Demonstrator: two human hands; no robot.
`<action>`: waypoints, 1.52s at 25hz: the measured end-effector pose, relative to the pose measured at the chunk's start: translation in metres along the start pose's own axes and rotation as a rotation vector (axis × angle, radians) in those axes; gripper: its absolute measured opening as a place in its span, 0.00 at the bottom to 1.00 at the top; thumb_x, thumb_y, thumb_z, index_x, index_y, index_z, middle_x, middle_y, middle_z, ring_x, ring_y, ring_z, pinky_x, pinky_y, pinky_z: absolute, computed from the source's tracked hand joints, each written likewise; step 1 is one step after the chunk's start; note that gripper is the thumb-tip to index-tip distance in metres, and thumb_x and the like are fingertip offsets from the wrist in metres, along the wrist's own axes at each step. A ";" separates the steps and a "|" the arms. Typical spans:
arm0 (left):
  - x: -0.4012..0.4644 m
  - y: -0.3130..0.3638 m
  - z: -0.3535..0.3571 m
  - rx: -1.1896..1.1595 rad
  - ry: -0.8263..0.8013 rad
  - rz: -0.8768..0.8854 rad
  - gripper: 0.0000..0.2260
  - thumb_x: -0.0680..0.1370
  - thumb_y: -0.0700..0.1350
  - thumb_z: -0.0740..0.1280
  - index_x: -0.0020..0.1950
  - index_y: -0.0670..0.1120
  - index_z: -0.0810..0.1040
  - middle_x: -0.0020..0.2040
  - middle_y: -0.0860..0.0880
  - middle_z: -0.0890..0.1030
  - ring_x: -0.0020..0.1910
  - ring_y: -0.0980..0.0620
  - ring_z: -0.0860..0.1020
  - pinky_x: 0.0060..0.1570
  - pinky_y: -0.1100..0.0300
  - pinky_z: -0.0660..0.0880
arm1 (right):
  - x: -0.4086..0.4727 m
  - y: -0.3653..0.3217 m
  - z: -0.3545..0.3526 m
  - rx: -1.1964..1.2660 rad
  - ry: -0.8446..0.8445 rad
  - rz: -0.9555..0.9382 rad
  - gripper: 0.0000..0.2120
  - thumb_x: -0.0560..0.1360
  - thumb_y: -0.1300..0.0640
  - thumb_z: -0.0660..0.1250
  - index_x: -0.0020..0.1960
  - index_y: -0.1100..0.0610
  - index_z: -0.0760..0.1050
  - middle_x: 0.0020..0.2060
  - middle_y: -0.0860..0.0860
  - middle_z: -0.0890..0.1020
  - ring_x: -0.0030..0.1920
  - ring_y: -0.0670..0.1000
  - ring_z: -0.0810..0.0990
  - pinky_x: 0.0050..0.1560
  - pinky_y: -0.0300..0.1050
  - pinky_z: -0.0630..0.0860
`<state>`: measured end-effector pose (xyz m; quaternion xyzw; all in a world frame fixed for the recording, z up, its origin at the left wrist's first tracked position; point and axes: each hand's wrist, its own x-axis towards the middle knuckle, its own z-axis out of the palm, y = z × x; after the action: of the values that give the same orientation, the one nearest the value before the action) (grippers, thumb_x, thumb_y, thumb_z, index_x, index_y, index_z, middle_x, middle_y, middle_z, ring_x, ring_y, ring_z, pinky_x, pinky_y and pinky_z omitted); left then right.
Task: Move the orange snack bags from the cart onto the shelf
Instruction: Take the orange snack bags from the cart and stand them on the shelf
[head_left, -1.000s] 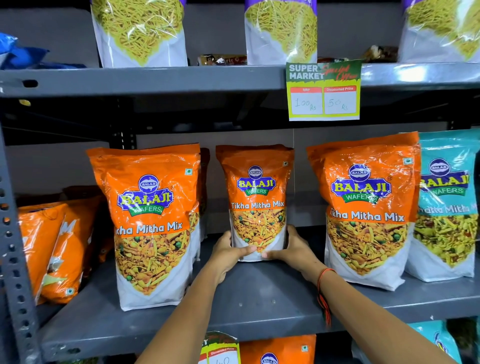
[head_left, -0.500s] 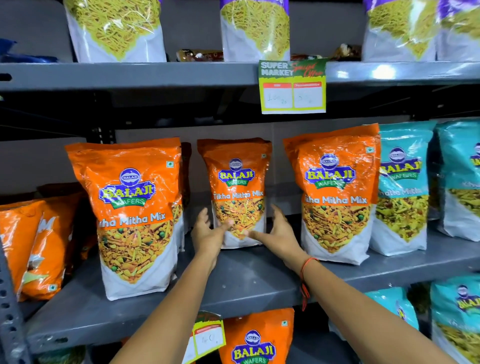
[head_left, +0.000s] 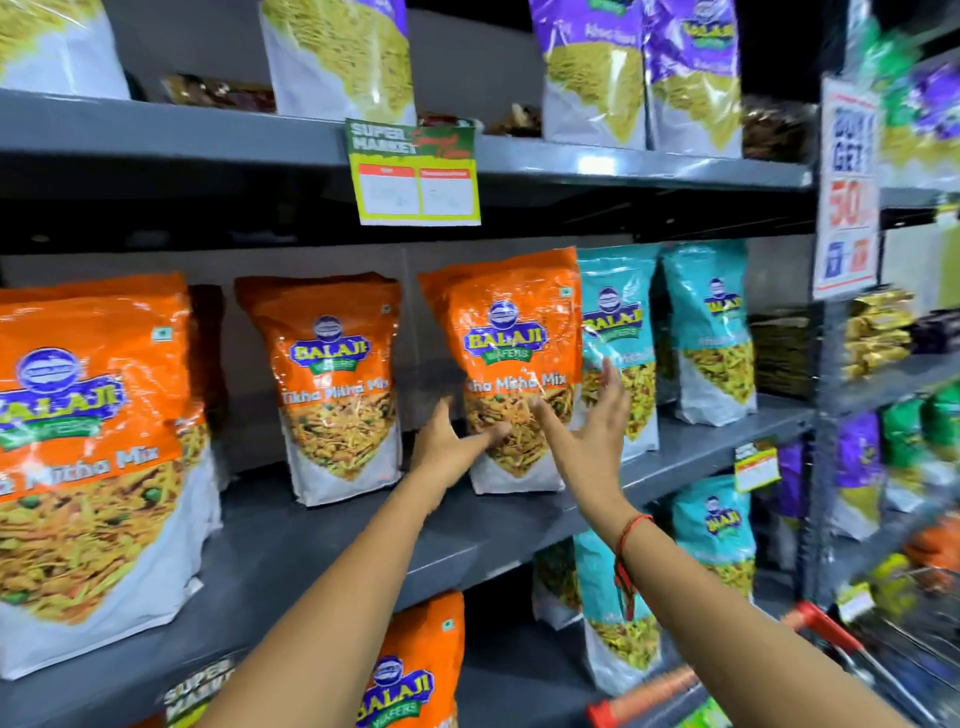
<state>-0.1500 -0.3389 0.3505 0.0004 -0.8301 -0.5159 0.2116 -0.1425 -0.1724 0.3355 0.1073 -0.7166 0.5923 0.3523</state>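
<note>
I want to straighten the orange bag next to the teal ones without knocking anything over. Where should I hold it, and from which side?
Probably take the orange bag by its two side edges low down, coming straight from the front. It stands upright and wide-faced; the left edge is clear, but the teal bag crowds its right edge. The left hand and right hand, both open, already flank it.

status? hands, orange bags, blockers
Left hand and right hand both open, empty, in front of right orange bag. Middle orange bag upright on shelf. Nothing in the way.
</note>
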 end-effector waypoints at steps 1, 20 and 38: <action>0.003 -0.007 0.005 -0.037 -0.097 -0.047 0.44 0.58 0.65 0.77 0.69 0.49 0.69 0.68 0.49 0.75 0.66 0.48 0.75 0.66 0.48 0.72 | 0.000 0.014 -0.010 -0.019 -0.117 0.088 0.42 0.72 0.42 0.72 0.78 0.54 0.56 0.75 0.54 0.63 0.76 0.54 0.60 0.74 0.55 0.62; -0.049 -0.011 -0.081 -0.096 0.081 -0.026 0.48 0.46 0.68 0.78 0.63 0.53 0.74 0.59 0.54 0.80 0.58 0.54 0.77 0.57 0.59 0.73 | -0.003 -0.005 0.033 0.051 -0.631 -0.030 0.34 0.63 0.41 0.80 0.64 0.51 0.72 0.57 0.46 0.81 0.57 0.48 0.79 0.57 0.46 0.77; -0.103 -0.052 -0.130 -0.055 0.304 -0.157 0.42 0.49 0.67 0.79 0.60 0.53 0.77 0.55 0.55 0.84 0.53 0.57 0.80 0.51 0.59 0.77 | -0.044 -0.011 0.090 0.170 -0.870 -0.014 0.37 0.53 0.33 0.79 0.58 0.41 0.70 0.51 0.37 0.81 0.53 0.37 0.80 0.46 0.31 0.76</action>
<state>-0.0216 -0.4513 0.3190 0.1375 -0.7715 -0.5474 0.2937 -0.1379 -0.2704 0.3116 0.3803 -0.7461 0.5465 0.0119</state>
